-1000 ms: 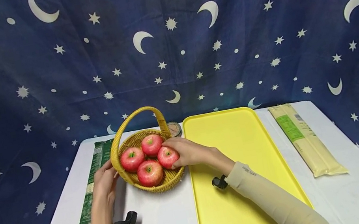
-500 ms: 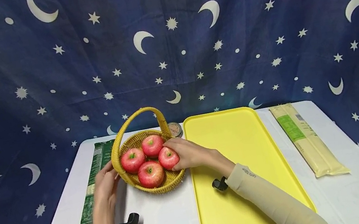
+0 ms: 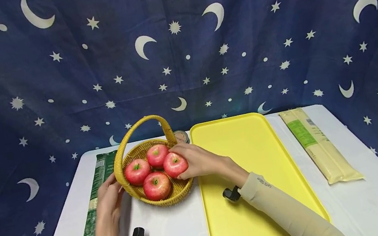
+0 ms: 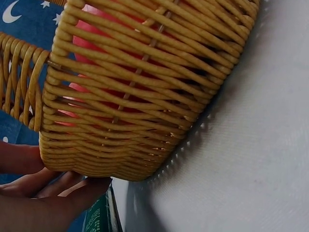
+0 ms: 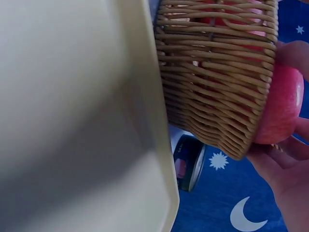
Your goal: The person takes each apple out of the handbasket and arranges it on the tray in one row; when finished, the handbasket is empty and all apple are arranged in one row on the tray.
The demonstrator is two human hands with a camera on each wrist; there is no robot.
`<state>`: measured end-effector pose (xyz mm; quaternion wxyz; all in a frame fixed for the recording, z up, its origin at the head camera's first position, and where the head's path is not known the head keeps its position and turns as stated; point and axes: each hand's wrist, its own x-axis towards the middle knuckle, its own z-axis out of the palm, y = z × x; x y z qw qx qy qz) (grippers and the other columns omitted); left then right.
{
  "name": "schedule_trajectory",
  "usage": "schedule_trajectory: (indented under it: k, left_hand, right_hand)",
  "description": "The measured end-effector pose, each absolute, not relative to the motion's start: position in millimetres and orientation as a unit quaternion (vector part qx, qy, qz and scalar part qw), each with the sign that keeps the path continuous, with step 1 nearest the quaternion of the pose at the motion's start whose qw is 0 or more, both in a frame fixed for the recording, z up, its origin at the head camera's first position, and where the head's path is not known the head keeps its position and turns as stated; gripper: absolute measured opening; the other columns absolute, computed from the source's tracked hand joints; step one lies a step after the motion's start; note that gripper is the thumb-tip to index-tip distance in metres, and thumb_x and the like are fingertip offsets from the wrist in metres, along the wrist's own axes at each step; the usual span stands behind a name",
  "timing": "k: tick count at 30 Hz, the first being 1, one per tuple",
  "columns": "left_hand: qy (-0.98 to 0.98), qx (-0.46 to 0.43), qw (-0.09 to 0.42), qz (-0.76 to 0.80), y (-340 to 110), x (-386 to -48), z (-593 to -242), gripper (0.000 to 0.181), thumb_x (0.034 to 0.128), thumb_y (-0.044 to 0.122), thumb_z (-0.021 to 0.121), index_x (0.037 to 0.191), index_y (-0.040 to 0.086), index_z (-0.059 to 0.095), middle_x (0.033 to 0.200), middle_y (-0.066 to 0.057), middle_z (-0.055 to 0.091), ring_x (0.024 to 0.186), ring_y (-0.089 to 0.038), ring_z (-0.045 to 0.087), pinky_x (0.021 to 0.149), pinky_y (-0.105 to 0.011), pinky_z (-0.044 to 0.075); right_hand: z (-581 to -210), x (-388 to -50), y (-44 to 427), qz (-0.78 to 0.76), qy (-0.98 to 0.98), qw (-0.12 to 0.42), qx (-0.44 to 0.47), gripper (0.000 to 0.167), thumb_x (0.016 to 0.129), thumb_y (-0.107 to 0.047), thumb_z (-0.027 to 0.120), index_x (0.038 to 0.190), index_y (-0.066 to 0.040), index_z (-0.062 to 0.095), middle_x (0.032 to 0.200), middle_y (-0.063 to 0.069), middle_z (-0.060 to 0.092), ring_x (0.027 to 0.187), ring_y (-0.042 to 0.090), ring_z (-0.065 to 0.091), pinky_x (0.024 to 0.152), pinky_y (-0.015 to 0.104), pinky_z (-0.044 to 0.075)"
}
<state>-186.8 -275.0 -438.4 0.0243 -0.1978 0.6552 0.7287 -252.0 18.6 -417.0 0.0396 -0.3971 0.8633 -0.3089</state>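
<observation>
A yellow wicker basket (image 3: 137,193) with an arched handle stands left of the middle, with several red apples (image 3: 157,186) in it. My left hand (image 3: 107,197) holds the basket by its left side; in the left wrist view, thumb and fingers lie at the woven rim. My right hand (image 3: 198,160) reaches over the basket's right rim and grips the rightmost apple (image 3: 175,164). The right wrist view shows that apple (image 5: 285,104) between thumb and fingers, just above the rim. The far side of the apple is hidden.
A yellow tray (image 3: 253,224) lies right of the basket, under my right forearm. A dark green packet (image 3: 90,224) lies at the left, a cream and green packet (image 3: 321,145) at the right. Behind the basket sits a small round tin (image 3: 182,137). A starry curtain (image 3: 177,52) hangs behind.
The apple in my right hand has risen slightly against the other apples. My left hand stays at the basket. The head view has shifted a little.
</observation>
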Motion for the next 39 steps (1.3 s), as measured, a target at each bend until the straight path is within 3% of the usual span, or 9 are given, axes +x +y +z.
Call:
schedule_trajectory:
  k: [17,25,39]
  left_hand:
    - [0.663,-0.209,0.029,0.718,-278.4,-184.2,-443.9,0.063,0.1029,-0.001,0.04,0.164,0.007,0.024,0.166,-0.012,0.024,0.146,-0.015,0.032,0.125,-0.036,0.03]
    - [0.67,-0.2,0.03,0.714,-278.6,-184.1,-439.6,0.064,0.1031,0.001,0.041,0.164,0.007,0.022,0.169,-0.012,0.022,0.15,-0.018,0.029,0.126,-0.037,0.029]
    - [0.67,-0.199,0.032,0.714,-276.5,-186.2,-439.3,0.064,0.1035,0.001,0.041,0.164,0.008,0.023,0.169,-0.011,0.022,0.15,-0.017,0.028,0.126,-0.036,0.03]
  right_hand:
    - [-402.1,-249.0,41.0,-0.336,0.853,-0.001,-0.399,0.076,0.077,-0.027,0.087,0.143,-0.005,0.056,0.141,0.01,0.056,0.126,0.025,0.058,0.103,0.039,0.056]
    - [-397.5,-248.9,61.7,-0.355,0.857,-0.014,-0.373,0.075,0.076,-0.024,0.089,0.142,-0.006,0.057,0.126,0.008,0.061,0.11,0.022,0.062,0.097,0.037,0.058]
    - [-405.8,-266.8,95.8,-0.369,0.872,-0.029,-0.321,0.074,0.074,-0.025,0.091,0.138,-0.003,0.06,0.132,0.013,0.063,0.117,0.029,0.062,0.098,0.045,0.058]
